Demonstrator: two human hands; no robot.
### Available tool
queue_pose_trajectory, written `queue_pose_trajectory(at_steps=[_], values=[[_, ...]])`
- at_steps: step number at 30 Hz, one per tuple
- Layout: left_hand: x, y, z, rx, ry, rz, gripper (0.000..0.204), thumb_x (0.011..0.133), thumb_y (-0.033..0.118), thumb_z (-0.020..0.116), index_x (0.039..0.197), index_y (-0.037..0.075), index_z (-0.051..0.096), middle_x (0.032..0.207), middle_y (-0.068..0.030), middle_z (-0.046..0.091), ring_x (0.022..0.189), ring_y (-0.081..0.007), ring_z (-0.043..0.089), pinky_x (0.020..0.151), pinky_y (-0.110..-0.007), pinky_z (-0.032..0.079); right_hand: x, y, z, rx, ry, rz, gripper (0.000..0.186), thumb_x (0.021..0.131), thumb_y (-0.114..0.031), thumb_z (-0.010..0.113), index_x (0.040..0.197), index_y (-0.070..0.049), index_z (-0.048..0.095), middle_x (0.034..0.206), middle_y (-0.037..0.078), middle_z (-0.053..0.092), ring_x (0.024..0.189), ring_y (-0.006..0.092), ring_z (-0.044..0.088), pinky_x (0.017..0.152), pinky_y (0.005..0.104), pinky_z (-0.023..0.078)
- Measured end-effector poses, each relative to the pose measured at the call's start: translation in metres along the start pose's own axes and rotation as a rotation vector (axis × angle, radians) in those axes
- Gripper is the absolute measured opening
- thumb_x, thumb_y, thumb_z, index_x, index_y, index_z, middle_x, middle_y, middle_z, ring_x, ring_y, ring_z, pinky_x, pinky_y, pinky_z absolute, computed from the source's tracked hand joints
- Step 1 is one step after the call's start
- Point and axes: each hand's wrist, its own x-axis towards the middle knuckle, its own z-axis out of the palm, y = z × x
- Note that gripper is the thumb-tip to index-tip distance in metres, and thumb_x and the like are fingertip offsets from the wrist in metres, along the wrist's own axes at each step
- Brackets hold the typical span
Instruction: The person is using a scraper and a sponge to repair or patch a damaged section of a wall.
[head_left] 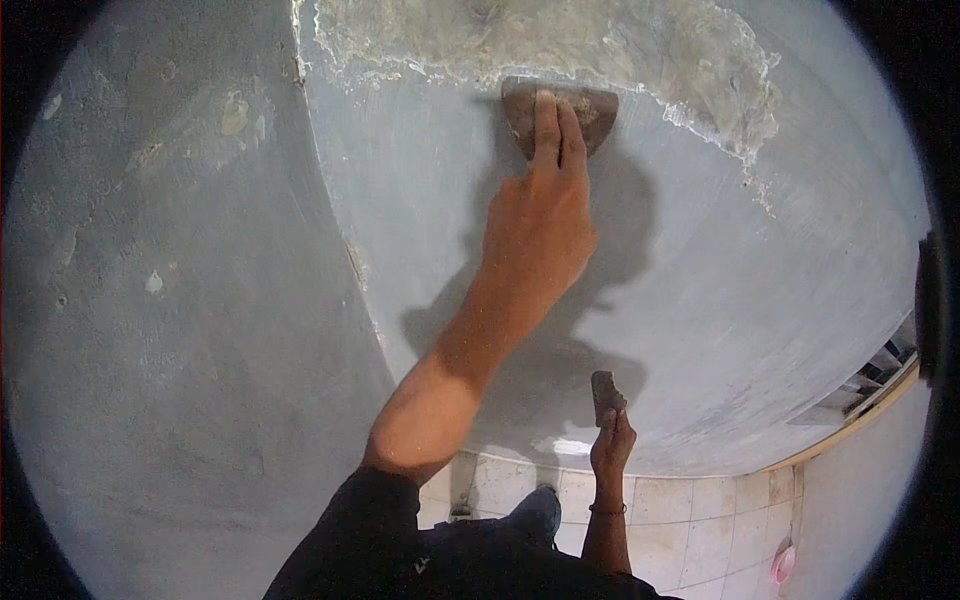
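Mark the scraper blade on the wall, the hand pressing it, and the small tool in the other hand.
scraper blade [592, 108], head view, bare right part of the blade.
left hand [537, 225], head view, back of the hand.
small tool [605, 388], head view, its upper end above the right hand [610, 447].

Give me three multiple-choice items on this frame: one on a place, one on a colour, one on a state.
1. Where is the blade of the wide scraper?
A. On the floor tiles
B. Against the wall, just below the rough patch
C. Lying in the pink bowl

2. What colour is the smooth part of the wall?
A. Pale blue-grey
B. Bright red
C. Dark green

3. What is the lower hand doing?
A. Hanging empty
B. Pressing flat on the wall
C. Holding a second, smaller tool

Answers:
1 B: the scraper sits under two fingers of the left hand, at the rough patch's edge.
2 A: the wall is pale blue-grey.
3 C: the right hand grips a small tool.
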Motion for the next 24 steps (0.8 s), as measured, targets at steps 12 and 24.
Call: queue_pose_trajectory(at_steps=[12,24], values=[[-0.009,-0.016,-0.003,0.020,-0.069,0.026,0.069,0.071,-0.004,0.056,0.136,-0.003,0.032,0.145,-0.0223,0.025,0.091,-0.0377,0.063,0.074,-0.041,0.054,-0.028,0.013,-0.008,0.062,0.016,0.048,0.036,0.097,-0.023,0.041,0.120,0.001,0.054,0.095,0.021,0.065,0.081,0.0228,0.060,0.072,0.0353,0.047],[0.000,-0.007,-0.002,-0.014,0.012,-0.019,0.070,0.072,-0.004,0.055,0.137,-0.004,0.030,0.146,-0.0221,0.024,0.101,-0.0393,0.059,0.079,-0.042,0.052,-0.015,0.005,-0.004,0.031,0.012,0.042,0.034,0.096,-0.022,0.041,0.116,0.002,0.055,0.085,0.023,0.063,0.071,0.0245,0.059,0.065,0.0370,0.046]])
